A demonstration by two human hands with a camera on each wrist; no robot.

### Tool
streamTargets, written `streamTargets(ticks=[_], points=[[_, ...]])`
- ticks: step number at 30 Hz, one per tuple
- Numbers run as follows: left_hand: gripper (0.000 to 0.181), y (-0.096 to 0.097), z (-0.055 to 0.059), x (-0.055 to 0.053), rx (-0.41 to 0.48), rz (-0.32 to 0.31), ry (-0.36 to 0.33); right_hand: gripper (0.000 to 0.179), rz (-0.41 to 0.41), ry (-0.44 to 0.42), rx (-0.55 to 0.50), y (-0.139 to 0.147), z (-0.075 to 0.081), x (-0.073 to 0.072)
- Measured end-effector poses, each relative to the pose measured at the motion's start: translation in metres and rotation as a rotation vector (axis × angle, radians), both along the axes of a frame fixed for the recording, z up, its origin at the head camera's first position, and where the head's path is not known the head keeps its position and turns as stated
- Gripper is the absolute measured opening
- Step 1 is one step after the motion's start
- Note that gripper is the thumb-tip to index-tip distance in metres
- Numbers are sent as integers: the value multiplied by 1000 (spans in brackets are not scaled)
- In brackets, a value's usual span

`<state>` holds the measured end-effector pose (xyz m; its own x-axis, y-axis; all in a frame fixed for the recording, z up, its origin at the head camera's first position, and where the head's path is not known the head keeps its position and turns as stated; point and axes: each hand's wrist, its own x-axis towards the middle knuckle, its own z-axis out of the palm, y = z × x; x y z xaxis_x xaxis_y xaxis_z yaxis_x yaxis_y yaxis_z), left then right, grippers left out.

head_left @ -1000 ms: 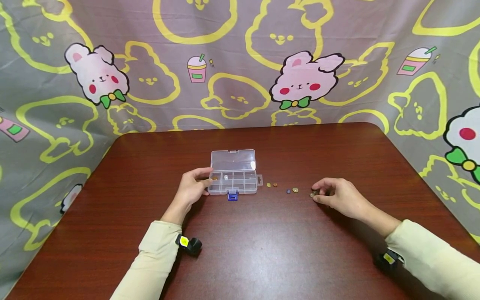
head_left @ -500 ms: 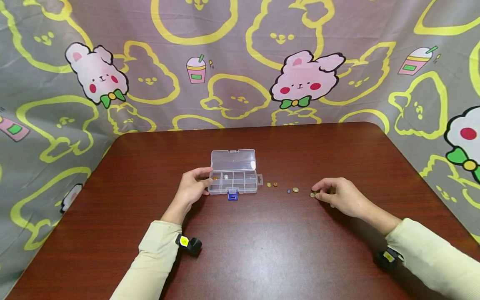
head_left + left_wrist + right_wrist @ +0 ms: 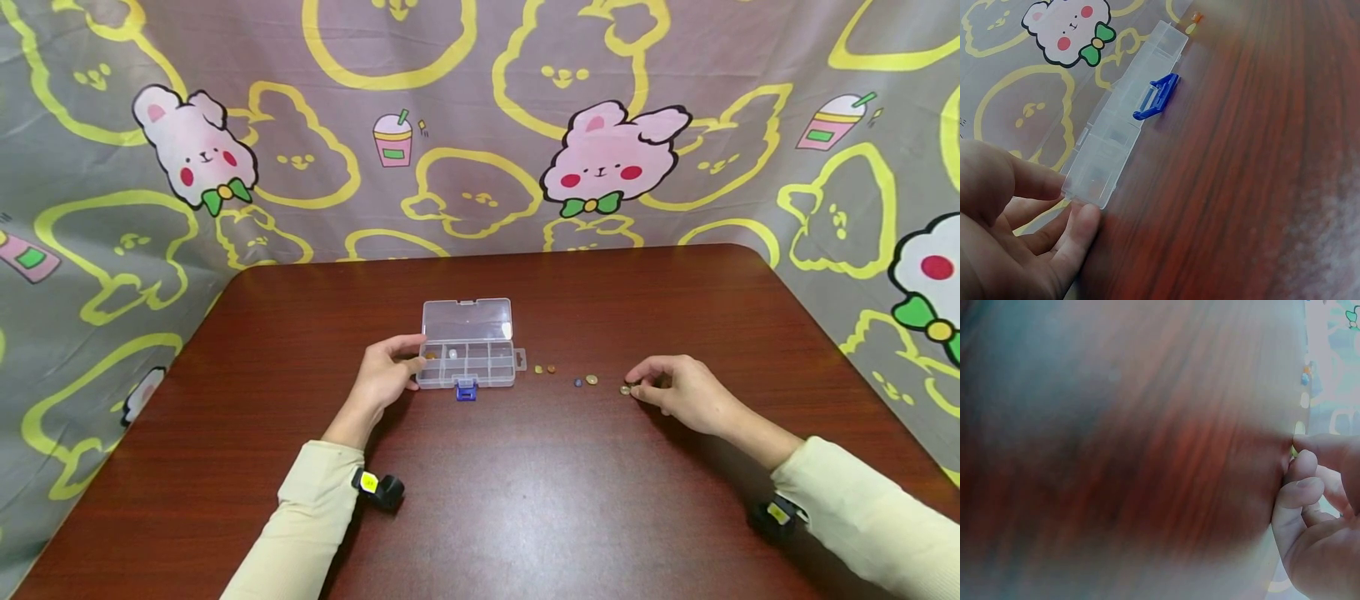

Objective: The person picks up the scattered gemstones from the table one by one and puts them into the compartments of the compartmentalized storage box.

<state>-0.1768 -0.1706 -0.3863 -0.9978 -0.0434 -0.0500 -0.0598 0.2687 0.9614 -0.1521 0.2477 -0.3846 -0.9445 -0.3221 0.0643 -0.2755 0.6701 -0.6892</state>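
My left hand (image 3: 384, 372) grips the left end of a clear plastic compartment box (image 3: 480, 385), thumb at the front and fingers behind. Its lid (image 3: 467, 320) stands raised at the back, and a blue latch (image 3: 1159, 97) hangs at the front. Inside, an amber piece (image 3: 431, 356) and a white piece (image 3: 453, 354) lie in separate back compartments. On the right, my right hand (image 3: 686, 396) is down at the tabletop, thumb and index finger pinching a small yellowish bead-like piece (image 3: 1294, 450), mostly hidden by the fingertips. Another small shiny piece (image 3: 625, 390) lies right at the thumb tip.
Between box and right hand, a yellow piece (image 3: 538, 369), an orange one (image 3: 551, 369), a blue one (image 3: 577, 382) and a pale round one (image 3: 592, 380) lie on the brown table (image 3: 510, 500). A patterned cloth (image 3: 465, 192) rises behind the table.
My right thumb has drawn in slightly toward the index finger, and the small piece beside its tip shows more clearly. The left hand and the box stay where they were.
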Motion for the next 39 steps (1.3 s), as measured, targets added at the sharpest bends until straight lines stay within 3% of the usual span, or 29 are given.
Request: streamTargets(ticks=[39], points=[[37,-1,-1,0,19,-3,9,8,-17,11,10,-1,1,-1]])
